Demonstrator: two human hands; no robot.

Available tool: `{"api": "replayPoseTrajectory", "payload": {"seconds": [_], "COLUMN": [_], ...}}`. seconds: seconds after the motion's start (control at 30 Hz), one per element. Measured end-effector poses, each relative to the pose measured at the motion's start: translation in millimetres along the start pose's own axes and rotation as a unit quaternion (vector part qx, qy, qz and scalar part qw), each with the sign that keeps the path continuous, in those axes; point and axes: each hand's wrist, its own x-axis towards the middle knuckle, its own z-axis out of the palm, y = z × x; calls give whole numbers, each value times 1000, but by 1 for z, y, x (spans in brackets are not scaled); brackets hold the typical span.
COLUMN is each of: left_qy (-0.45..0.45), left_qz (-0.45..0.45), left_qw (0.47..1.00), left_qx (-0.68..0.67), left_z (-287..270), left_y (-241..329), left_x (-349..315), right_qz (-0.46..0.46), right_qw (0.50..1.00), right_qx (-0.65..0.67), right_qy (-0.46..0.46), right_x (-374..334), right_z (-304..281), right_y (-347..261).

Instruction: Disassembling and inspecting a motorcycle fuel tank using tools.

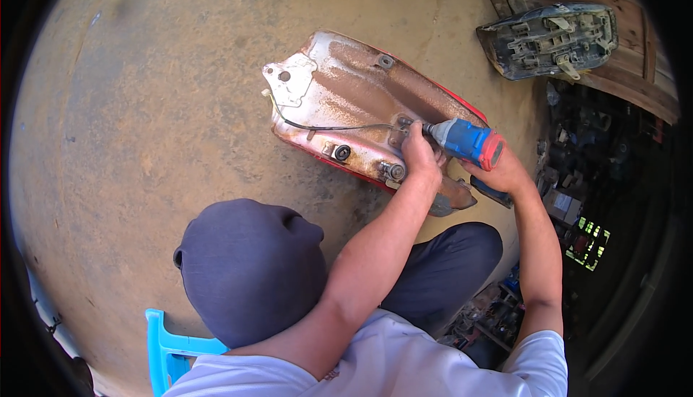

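The right hand (501, 172) grips a blue power driver (462, 138), markings illegible.

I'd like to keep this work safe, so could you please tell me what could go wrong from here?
The left hand is right by the nose of the blue-and-red power driver, so its fingers might get pinched or scraped if the right hand loses its grip. The thin dark cable runs close to the driver's nose and could snag. The metal shell looks rusty, so flakes might come loose.
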Motion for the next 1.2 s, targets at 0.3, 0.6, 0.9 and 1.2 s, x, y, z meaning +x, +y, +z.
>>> {"api": "replayPoseTrajectory", "payload": {"seconds": [0.3,0.6,0.9,1.2], "left_qy": [-57,-39,-58,-34], "left_qz": [-20,1,3,18], "left_qw": [998,999,998,999], "left_qx": [-9,4,19,-20], "left_z": [-7,-6,-16,-13], "left_y": [-4,-4,-1,-1], "left_x": [0,7,16,15], "right_qz": [30,-66,202,-13], "right_qw": [994,996,969,993], "right_qx": [-102,-49,97,-74], "right_qy": [-26,17,-104,-92], "right_x": [-4,6,29,22], "right_z": [-11,-1,-29,-9], "right_y": [-23,15,-8,-8]}}
